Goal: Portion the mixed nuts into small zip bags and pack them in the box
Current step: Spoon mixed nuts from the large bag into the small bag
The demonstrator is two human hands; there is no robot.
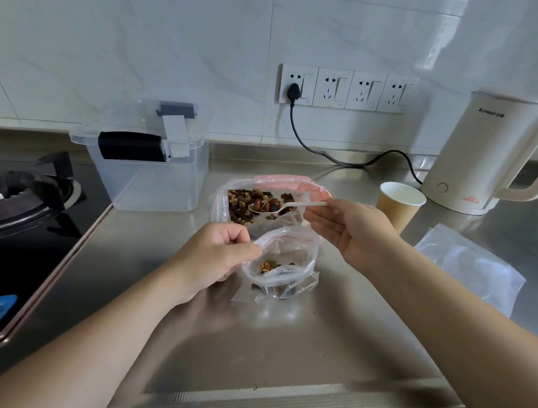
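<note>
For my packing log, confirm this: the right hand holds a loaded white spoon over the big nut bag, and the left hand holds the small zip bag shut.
One error: in the head view the left hand holds the small zip bag open, not shut. The rest stands.

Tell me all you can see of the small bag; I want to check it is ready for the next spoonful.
The small bag is clear, thin plastic with a red strip at its mouth. It stands on the steel counter, mouth open and facing up. The left hand pinches its rim. A few nuts lie at the bottom. Its lower edge is crumpled.
</note>
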